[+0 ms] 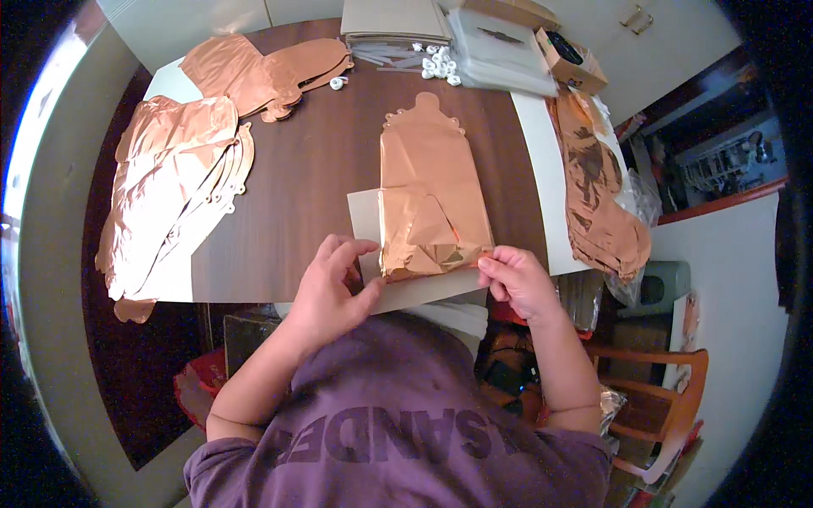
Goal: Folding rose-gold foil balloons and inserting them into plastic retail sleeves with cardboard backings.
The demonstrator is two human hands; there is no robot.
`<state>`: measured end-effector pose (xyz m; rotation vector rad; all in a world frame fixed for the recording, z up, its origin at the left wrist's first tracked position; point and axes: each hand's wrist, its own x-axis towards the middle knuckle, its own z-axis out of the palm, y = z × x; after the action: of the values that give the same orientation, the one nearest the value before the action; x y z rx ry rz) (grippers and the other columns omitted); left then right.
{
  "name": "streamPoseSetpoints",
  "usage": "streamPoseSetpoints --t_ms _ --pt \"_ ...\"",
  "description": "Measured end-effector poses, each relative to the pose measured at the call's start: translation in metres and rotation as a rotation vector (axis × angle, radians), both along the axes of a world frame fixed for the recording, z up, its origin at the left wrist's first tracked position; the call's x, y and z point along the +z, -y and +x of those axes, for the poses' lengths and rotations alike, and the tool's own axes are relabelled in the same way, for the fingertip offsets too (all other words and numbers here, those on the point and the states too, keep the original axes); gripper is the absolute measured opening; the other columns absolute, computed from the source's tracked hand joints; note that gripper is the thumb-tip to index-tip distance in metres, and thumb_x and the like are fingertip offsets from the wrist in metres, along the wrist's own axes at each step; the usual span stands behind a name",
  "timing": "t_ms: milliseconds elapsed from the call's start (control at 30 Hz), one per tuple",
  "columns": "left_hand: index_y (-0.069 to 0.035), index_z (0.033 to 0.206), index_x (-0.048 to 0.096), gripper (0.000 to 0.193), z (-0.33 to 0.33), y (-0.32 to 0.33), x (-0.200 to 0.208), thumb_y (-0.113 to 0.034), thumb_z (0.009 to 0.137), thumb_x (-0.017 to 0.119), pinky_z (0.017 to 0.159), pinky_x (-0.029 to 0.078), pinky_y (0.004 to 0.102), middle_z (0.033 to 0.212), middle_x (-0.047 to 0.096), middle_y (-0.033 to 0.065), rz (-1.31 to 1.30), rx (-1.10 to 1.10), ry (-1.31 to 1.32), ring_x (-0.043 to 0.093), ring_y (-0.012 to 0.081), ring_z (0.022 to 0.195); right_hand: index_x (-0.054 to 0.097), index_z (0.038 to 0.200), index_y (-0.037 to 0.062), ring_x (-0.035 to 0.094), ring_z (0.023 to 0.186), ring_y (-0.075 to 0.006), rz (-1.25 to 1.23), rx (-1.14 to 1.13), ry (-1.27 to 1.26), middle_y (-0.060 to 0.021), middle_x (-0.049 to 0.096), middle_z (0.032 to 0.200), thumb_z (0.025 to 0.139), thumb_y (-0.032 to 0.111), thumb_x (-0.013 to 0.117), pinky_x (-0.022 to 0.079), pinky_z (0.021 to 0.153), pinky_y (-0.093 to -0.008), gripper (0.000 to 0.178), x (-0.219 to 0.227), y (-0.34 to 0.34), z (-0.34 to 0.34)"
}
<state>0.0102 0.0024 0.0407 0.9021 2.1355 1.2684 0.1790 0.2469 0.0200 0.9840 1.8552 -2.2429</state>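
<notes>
A folded rose-gold foil balloon (428, 182) lies in front of me, its rounded tab pointing to the far side. Under its near end is a grey cardboard sheet (366, 216), which sticks out at the left and along the front. My right hand (518, 279) pinches the balloon's near right corner between thumb and fingers. At the near left corner, my left hand (336, 284) has thumb and fingers apart, with the fingertips beside the foil's edge. Whether the left thumb presses on the foil or only on the cardboard is hard to tell.
More foil balloons lie in stacks at the left (169, 178), far left (262, 72) and right (593, 186). Along the back are a cardboard stack (395, 21), white curled ribbon rolls (439, 63), clear plastic bags (500, 51) and a small box (569, 59). A wooden chair (690, 398) stands right.
</notes>
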Motion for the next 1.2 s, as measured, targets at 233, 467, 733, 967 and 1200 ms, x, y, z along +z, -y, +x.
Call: streamPoseSetpoints --t_ms 233,467,733,967,1200 --pt "-0.006 0.106 0.062 0.045 0.003 0.0 -0.016 -0.014 0.065 0.078 0.085 0.046 0.0426 0.107 0.057 0.0136 0.073 -0.051 -0.502 0.054 0.0342 0.1 0.065 0.089 0.0055 0.032 0.048 -0.0004 -0.102 -0.097 -0.047 0.0102 0.047 0.063 0.093 0.022 0.066 0.024 0.042 -0.0187 0.017 0.009 0.004 0.0" --pt "-0.007 0.095 0.064 0.034 -0.009 -0.014 -0.029 -0.01 0.064 0.077 0.083 0.042 0.0395 0.101 0.059 0.0073 0.307 -0.04 -0.618 0.054 0.029 0.097 0.067 0.1 0.0045 0.047 0.06 -0.0053 -0.044 -0.066 -0.158 0.0062 0.058 0.075 0.091 0.022 0.068 0.038 0.059 -0.0201 0.02 0.02 -0.001 -0.011" --pt "-0.001 0.094 0.067 0.015 -0.03 -0.049 0.0 -0.013 0.086 0.072 0.068 0.049 0.026 0.078 0.067 0.0033 0.434 0.069 -0.04 0.059 0.01 0.07 0.068 0.105 0.0016 0.061 0.098 -0.0135 0.452 0.086 -0.585 -0.0043 0.068 0.102 0.089 0.021 0.07 0.046 0.091 -0.0307 0.025 0.021 -0.014 -0.049" --pt "0.0 0.098 0.064 0.023 -0.025 -0.045 0.033 -0.022 0.097 0.06 0.071 0.052 0.0274 0.087 0.066 0.0021 0.448 0.086 0.628 0.06 0.0088 0.079 0.069 0.101 0.0046 0.065 0.08 -0.0104 -0.117 0.0 -0.357 -0.0022 0.07 0.093 0.091 0.019 0.067 0.054 0.074 -0.029 0.018 0.065 0.001 -0.063" --pt "-0.002 0.131 0.049 0.065 0.008 0.02 -0.028 -0.032 0.078 0.073 0.099 0.037 0.0515 0.134 0.046 0.0206 0.041 0.003 -0.631 0.044 0.0388 0.123 0.068 0.099 0.0038 0.064 0.076 -0.0115 -0.291 -0.025 0.065 -0.0031 0.068 0.089 0.09 0.021 0.068 0.051 0.069 -0.0269 0.019 -0.007 0.026 0.009"
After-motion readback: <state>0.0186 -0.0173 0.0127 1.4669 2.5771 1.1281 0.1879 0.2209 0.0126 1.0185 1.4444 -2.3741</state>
